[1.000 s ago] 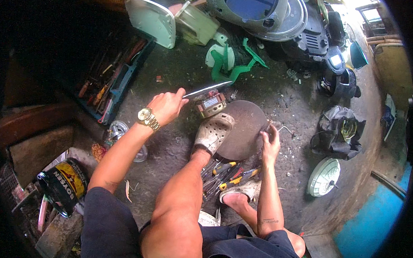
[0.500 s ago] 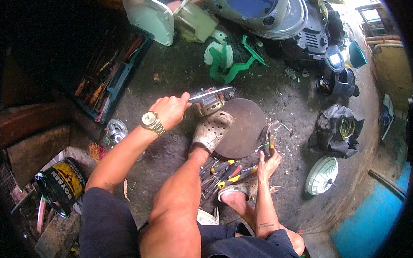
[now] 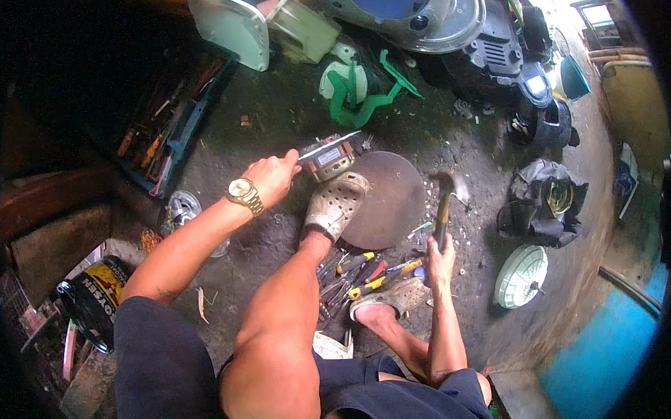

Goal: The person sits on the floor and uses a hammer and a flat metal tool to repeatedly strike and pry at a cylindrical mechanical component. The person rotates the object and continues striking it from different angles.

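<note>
My left hand point(image 3: 274, 178), closed, grips a flat metal blade point(image 3: 343, 140) by its near end; its handle is hidden. The blade lies across a squarish motor core point(image 3: 328, 162), which sits against the toe of my clog point(image 3: 337, 204). Part of the core is hidden behind the blade. My right hand point(image 3: 441, 262) is wrapped round the handle of a claw hammer point(image 3: 443, 208), held upright to the right of a round dark plate point(image 3: 387, 202). My clogged foot rests partly on that plate.
Screwdrivers and pliers point(image 3: 363, 277) lie between my feet. A blue toolbox point(image 3: 181, 139) stands at left, green plastic parts point(image 3: 358, 99) ahead. At right are a black bag point(image 3: 528, 201) and a pale round cover point(image 3: 521, 276). Small debris is scattered near the hammer.
My right hand has taken up the hammer, lifting it with its head turned away from me. My left hand keeps its grip on the blade at the motor core. The view has shifted slightly.
</note>
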Tool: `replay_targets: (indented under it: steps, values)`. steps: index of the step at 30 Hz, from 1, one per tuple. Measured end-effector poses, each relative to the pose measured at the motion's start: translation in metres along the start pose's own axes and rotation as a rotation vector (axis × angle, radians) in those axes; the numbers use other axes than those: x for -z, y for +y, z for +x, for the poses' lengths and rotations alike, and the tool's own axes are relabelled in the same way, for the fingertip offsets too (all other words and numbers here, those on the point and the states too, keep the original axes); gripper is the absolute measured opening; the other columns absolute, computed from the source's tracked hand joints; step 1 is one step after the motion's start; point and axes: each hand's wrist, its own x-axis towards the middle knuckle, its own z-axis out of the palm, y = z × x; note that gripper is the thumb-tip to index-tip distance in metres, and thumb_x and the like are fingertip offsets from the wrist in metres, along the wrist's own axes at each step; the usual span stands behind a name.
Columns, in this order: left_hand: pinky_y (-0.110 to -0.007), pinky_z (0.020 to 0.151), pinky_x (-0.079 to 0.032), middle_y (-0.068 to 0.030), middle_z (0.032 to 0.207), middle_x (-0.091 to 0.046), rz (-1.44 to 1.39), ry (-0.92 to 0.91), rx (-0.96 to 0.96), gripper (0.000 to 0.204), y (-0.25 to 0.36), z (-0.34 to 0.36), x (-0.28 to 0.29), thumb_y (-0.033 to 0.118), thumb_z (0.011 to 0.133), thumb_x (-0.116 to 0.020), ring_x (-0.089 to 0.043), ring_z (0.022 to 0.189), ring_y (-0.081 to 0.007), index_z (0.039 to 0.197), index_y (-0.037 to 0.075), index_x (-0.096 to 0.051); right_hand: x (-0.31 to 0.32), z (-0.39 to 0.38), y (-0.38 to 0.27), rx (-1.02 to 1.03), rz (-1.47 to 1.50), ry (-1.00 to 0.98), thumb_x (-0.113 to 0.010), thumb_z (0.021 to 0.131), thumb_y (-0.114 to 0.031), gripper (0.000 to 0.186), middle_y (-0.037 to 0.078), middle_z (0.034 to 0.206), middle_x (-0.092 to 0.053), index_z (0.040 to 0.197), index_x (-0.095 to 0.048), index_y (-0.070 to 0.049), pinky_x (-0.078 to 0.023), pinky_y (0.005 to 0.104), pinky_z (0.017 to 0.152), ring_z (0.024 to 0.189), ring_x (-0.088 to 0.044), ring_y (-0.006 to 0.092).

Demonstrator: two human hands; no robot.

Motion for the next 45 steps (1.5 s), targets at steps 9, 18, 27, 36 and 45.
replay_targets:
  steps: [9, 18, 27, 36, 45]
  values:
    - [-0.061, 0.059, -0.049, -0.0272, 0.07, -0.063, 0.051, 0.026, 0.057, 0.02, -0.003, -0.012, -0.003, 0.024, 0.102, -0.048, -0.063, 0.072, -0.0501, 0.1, 0.006, -0.041, -0.02, -0.06, -0.245, 0.412, 0.88, -0.233, -0.06, 0.1, -0.019, 0.031, 0.004, 0.079, -0.055, 0.126, -0.047, -0.009, -0.049, 0.0275, 0.055, 0.067, -0.059, 0.012]
    - [-0.06, 0.062, -0.051, -0.0267, 0.074, -0.066, 0.066, 0.026, 0.066, 0.022, 0.0, -0.004, -0.013, 0.026, 0.102, -0.048, -0.066, 0.074, -0.0483, 0.103, 0.004, -0.046, 0.003, -0.07, -0.246, 0.088, 0.388, -0.362, -0.062, 0.098, -0.035, 0.04, 0.004, 0.079, -0.057, 0.121, -0.052, -0.004, -0.047, 0.0304, 0.052, 0.061, -0.055, 0.0135]
    - [-0.061, 0.06, -0.05, -0.0271, 0.072, -0.065, 0.027, 0.069, 0.028, 0.022, -0.004, -0.004, -0.019, 0.027, 0.101, -0.049, -0.065, 0.071, -0.049, 0.103, 0.005, -0.043, -0.024, -0.042, -0.218, 0.934, 0.099, 0.265, -0.057, 0.096, -0.03, 0.033, 0.014, 0.079, -0.058, 0.116, -0.052, -0.004, -0.048, 0.0361, 0.064, 0.067, -0.057, 0.024]
    - [-0.061, 0.06, -0.05, -0.0259, 0.071, -0.065, 0.024, 0.11, 0.103, 0.024, -0.007, -0.014, -0.025, 0.03, 0.101, -0.05, -0.065, 0.072, -0.0485, 0.103, 0.007, -0.046, -0.018, -0.067, -0.188, 0.073, 0.329, -0.353, -0.062, 0.098, -0.019, 0.021, -0.001, 0.065, -0.051, 0.111, -0.048, -0.01, -0.038, 0.0275, 0.039, 0.046, -0.047, 0.009]
    - [-0.061, 0.06, -0.05, -0.026, 0.072, -0.065, -0.013, 0.138, 0.121, 0.025, 0.009, -0.024, 0.008, 0.031, 0.102, -0.049, -0.065, 0.072, -0.0485, 0.103, 0.007, -0.045, -0.004, -0.081, -0.156, -0.065, 0.507, -0.293, -0.063, 0.097, -0.016, 0.02, -0.001, 0.068, -0.052, 0.11, -0.049, -0.011, -0.038, 0.0253, 0.04, 0.048, -0.047, 0.0087]
